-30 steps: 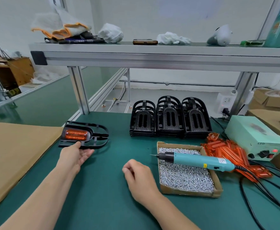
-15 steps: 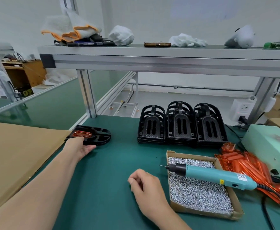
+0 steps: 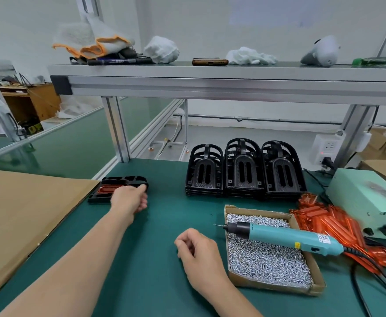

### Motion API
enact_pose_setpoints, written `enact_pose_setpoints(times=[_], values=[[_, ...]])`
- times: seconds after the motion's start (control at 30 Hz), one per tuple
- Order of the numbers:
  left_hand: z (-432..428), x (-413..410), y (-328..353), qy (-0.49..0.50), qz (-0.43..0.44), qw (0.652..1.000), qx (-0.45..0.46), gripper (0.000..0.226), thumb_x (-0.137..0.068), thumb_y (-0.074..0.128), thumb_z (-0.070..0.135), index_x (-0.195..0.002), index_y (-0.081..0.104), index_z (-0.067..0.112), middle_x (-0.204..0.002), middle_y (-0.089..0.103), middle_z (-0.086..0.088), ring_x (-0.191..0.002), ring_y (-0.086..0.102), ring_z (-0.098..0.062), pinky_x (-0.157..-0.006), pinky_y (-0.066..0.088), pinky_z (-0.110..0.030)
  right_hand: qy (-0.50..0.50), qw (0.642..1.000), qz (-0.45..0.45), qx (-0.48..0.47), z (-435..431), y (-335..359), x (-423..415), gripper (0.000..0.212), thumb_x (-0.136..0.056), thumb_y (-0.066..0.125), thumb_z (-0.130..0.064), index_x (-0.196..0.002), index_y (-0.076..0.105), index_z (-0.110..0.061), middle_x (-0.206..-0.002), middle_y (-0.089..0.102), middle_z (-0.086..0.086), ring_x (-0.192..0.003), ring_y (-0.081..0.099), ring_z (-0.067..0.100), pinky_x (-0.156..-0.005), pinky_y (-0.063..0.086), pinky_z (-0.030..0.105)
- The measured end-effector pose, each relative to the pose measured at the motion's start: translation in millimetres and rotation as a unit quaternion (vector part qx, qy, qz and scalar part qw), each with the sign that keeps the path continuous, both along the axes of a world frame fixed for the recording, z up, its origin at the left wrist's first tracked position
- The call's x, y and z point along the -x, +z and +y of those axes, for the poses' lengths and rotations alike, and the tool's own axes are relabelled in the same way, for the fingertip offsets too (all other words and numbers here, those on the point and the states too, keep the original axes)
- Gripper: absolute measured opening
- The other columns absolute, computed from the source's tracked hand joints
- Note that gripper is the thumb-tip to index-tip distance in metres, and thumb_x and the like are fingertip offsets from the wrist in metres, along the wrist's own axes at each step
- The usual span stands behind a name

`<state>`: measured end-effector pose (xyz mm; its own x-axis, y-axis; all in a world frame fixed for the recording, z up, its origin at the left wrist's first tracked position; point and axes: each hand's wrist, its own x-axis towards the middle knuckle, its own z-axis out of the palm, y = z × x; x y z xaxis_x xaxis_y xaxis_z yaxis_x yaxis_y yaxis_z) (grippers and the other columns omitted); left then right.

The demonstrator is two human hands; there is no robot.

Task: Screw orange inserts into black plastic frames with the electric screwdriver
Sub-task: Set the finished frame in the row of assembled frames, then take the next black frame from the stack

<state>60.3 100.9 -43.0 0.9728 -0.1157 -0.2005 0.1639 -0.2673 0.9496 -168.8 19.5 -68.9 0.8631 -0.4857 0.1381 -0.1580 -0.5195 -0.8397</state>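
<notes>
The electric screwdriver (image 3: 290,239) lies across the screw box (image 3: 276,286). Just left of the box the right grip (image 3: 197,252) rests on the green surface (image 3: 157,227), loosely curled and empty. Far left of the box the left grip (image 3: 130,199) touches a black frame (image 3: 121,179) that carries an orange insert (image 3: 106,189). Whether it clasps the frame, I cannot tell. Stacked frames (image 3: 244,172) stand behind the box.
</notes>
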Motion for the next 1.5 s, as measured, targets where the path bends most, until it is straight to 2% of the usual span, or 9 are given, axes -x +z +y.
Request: enact_pose_setpoints(times=[0.13, 0.27, 0.4, 0.53, 0.67, 0.97, 1.1, 1.27, 1.5], values=[[-55, 33, 14, -0.097, -0.089, 0.991, -0.005, 0.011, -0.088, 0.072, 0.018, -0.083, 0.071, 0.008, -0.067, 0.067, -0.006, -0.053, 0.063, -0.014, -0.053, 0.055, -0.024, -0.003, 1.0, -0.003, -0.005, 0, 0, 0, 0.014, -0.098, 0.057, -0.025, -0.085, 0.063, -0.022, -0.081, 0.068, -0.002, -0.077, 0.059, 0.011, -0.077, 0.048, 0.03], [-88, 44, 24, -0.139, -0.174, 0.968, -0.118, 0.017, -0.087, 0.069, 0.032, -0.095, 0.074, 0.018, -0.081, 0.072, -0.002, -0.077, 0.07, -0.022, -0.074, 0.059, -0.034, 0.004, 1.0, -0.009, -0.003, 1, -1, 0, 0.016, -0.098, 0.055, -0.025, -0.084, 0.062, -0.022, -0.074, 0.062, -0.008, -0.07, 0.052, 0.006, -0.073, 0.045, 0.025], [-99, 37, 26, -0.126, -0.179, 0.952, -0.212, 0.017, -0.087, 0.066, 0.025, -0.1, 0.069, 0.015, -0.088, 0.073, -0.007, -0.081, 0.071, -0.027, -0.081, 0.058, -0.037, 0.012, 1.0, -0.017, 0.002, 1, -1, -1, 0.016, -0.098, 0.054, -0.025, -0.088, 0.064, -0.019, -0.075, 0.059, -0.01, -0.07, 0.05, 0.005, -0.07, 0.042, 0.023], [-101, 37, 23, -0.14, -0.179, 0.952, -0.204, 0.01, -0.09, 0.061, 0.013, -0.091, 0.07, 0.009, -0.069, 0.072, -0.006, -0.066, 0.073, -0.019, -0.069, 0.057, -0.028, 0.016, 1.0, -0.02, 0.008, 0, -2, -1, 0.015, -0.099, 0.053, -0.023, -0.091, 0.064, -0.018, -0.08, 0.06, -0.009, -0.072, 0.049, 0.006, -0.072, 0.041, 0.022], [-101, 47, 28, -0.118, -0.215, 0.946, -0.212, 0.012, -0.086, 0.055, 0.008, -0.082, 0.066, 0.012, -0.054, 0.066, 0.002, -0.057, 0.067, -0.009, -0.047, 0.036, -0.017, 0.012, 1.0, -0.019, 0.018, 0, -2, -1, 0.015, -0.1, 0.051, -0.025, -0.092, 0.062, -0.02, -0.084, 0.063, -0.006, -0.076, 0.05, 0.006, -0.076, 0.043, 0.025], [-78, 63, 29, -0.082, -0.225, 0.956, -0.17, 0.017, -0.092, 0.051, 0.01, -0.083, 0.065, 0.009, -0.055, 0.065, 0.003, -0.055, 0.063, 0.0, -0.055, 0.037, -0.013, 0.009, 0.996, -0.068, 0.06, 0, 18, 6, 0.009, -0.099, 0.054, -0.02, -0.092, 0.06, -0.019, -0.086, 0.063, -0.005, -0.081, 0.053, 0.012, -0.077, 0.044, 0.032], [-63, 75, 30, -0.068, -0.216, 0.965, -0.131, 0.016, -0.092, 0.053, 0.01, -0.079, 0.063, 0.012, -0.055, 0.065, 0.006, -0.056, 0.064, 0.003, -0.055, 0.041, -0.021, -0.018, 0.99, -0.091, 0.109, -26, 47, 24, 0.01, -0.095, 0.058, -0.012, -0.087, 0.062, -0.017, -0.076, 0.058, -0.009, -0.074, 0.05, 0.012, -0.073, 0.041, 0.032], [-35, 103, 30, -0.051, -0.228, 0.971, -0.058, 0.016, -0.094, 0.056, 0.012, -0.078, 0.06, 0.013, -0.076, 0.066, 0.001, -0.052, 0.065, 0.006, -0.046, 0.037, -0.005, -0.065, 0.988, -0.051, 0.132, -71, 60, 66, 0.015, -0.094, 0.062, -0.012, -0.081, 0.065, -0.02, -0.068, 0.059, -0.013, -0.067, 0.051, 0.003, -0.065, 0.036, 0.02], [-1, 153, 25, -0.067, -0.228, 0.971, -0.016, 0.019, -0.093, 0.059, 0.014, -0.075, 0.059, 0.017, -0.073, 0.066, 0.001, -0.056, 0.069, -0.005, -0.051, 0.041, -0.015, -0.083, 0.978, 0.073, 0.178, -90, 38, 112, 0.019, -0.091, 0.065, -0.014, -0.09, 0.072, -0.032, -0.093, 0.068, -0.015, -0.086, 0.059, 0.006, -0.081, 0.046, 0.025]])
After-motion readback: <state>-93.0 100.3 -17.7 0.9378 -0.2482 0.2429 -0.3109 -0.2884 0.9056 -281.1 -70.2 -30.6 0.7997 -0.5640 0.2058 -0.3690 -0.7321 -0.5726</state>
